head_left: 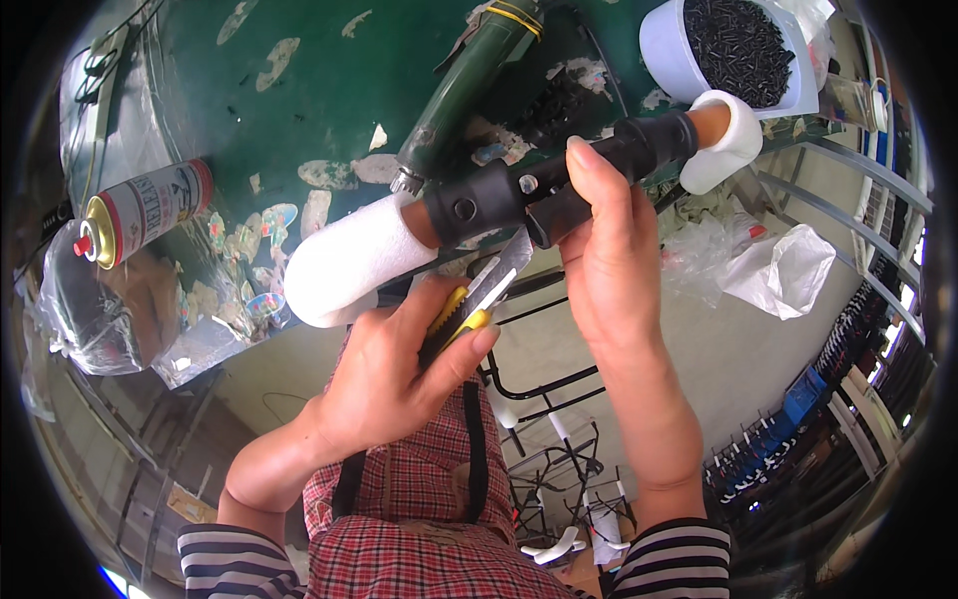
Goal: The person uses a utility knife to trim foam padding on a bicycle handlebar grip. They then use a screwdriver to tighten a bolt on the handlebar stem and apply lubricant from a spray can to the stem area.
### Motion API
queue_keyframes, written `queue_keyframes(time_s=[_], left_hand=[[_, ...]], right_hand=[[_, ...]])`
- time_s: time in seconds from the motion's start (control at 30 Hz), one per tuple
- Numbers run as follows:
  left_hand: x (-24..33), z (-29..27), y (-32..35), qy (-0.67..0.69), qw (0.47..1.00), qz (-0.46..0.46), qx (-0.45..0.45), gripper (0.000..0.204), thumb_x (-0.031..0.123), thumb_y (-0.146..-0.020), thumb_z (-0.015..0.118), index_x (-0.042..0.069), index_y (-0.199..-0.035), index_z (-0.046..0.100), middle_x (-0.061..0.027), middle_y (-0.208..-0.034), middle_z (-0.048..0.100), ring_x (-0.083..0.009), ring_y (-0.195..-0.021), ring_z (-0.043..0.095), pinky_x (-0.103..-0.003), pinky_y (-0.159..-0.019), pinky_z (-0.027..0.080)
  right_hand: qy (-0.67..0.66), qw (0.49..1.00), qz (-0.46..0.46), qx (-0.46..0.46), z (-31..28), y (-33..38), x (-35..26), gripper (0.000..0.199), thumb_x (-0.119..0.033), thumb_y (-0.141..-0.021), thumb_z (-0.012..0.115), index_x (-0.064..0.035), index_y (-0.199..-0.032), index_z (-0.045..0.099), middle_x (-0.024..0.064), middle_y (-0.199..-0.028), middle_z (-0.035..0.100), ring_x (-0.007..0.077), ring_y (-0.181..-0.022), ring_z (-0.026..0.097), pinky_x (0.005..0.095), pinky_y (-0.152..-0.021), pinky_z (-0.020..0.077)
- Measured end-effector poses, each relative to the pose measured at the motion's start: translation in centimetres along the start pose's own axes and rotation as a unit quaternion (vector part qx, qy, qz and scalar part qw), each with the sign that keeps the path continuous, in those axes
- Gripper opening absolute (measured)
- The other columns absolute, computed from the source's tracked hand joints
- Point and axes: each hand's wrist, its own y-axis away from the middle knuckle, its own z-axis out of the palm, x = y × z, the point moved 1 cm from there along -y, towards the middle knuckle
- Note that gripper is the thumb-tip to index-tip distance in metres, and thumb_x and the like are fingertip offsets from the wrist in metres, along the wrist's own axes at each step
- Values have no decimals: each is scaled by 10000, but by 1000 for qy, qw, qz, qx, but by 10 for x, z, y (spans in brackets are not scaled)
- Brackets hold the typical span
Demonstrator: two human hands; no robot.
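Note:
My left hand (384, 374) is closed round a utility knife (464, 317) with a yellow and black handle. Its silver blade points up and right, its tip close to the underside of a black tubular part (599, 155); I cannot tell whether they touch. My right hand (614, 240) grips that part at its middle, the thumb lying along the top. Brown collars join the tube's ends to a white foam-like sleeve (349, 262) on the left and a curved white sleeve (726, 140) on the right. The tube is held slanting, its right end higher, over the table's near edge.
On the green table (289, 110) lie a dark green tube (464, 90) with a yellow band, and peeling scraps. A spray can (150, 208) lies at left beside clear plastic. A pale tub (664, 45) of black screws stands back right. Metal racks (858, 185) stand at right.

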Motion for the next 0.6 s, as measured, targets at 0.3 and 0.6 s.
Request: queue_keyframes(time_s=[0.3, 0.6], left_hand=[[-1, 1, 1, -7, 1000, -1, 22, 342, 247, -945, 655, -31, -1128, 578, -122, -702, 616, -237, -624, 626, -341, -589, 483], [-17, 1, -1, -42, 994, 41, 88, 330, 233, -948, 654, -32, -1131, 579, -101, -710, 595, -189, -614, 579, -324, -603, 465]], right_hand=[[-37, 999, -12, 26, 4, -2, 2, 318, -277, -881, 735, -23, -1014, 596, -6, -892, 611, 47, -776, 580, 213, -675, 494], [10, 1000, 3, -13, 0, 0, 0, 268, -275, -938, 639, -49, -1061, 564, 26, -940, 612, 129, -850, 632, 309, -729, 523]])
